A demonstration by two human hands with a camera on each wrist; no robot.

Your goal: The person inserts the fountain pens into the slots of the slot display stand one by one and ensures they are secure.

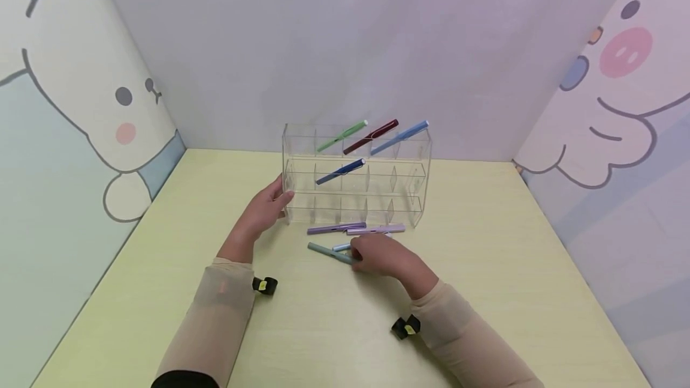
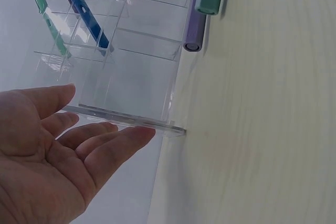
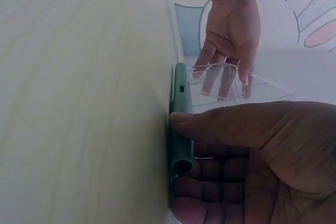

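A pale yellow desk (image 1: 474,244) spreads out below a person's two bare hands. Near the middle of its far edge stands a clear three-tier rack (image 1: 353,208), divided into small compartments.

The left hand (image 1: 262,208) is at the rack's left side, on the side toward the desk's left edge. Its lightly bent fingers lie outside the clear side panel and the thumb lies on the other side, in what looks like a loose, steadying hold. The right hand (image 1: 380,254) is low over the desk in front of the rack, its thumb and fingers pinching a grey-green pen (image 1: 330,252) near one end; whether that pen has fully left the desk I cannot tell.

Three pens slant in the top tier: light green (image 1: 342,136), dark red (image 1: 371,137) and light blue (image 1: 400,138). A dark blue pen (image 1: 341,171) leans in the middle tier. Between the rack and the right hand lie a purple pen (image 1: 336,228), a lilac pen (image 1: 377,230) and a partly hidden pale blue pen (image 1: 342,247).

The step in hand appears to be picking up the grey-green pen; the next move seems to call for a firm pinch and a lift clear of its pale blue neighbour, with the rack held steady
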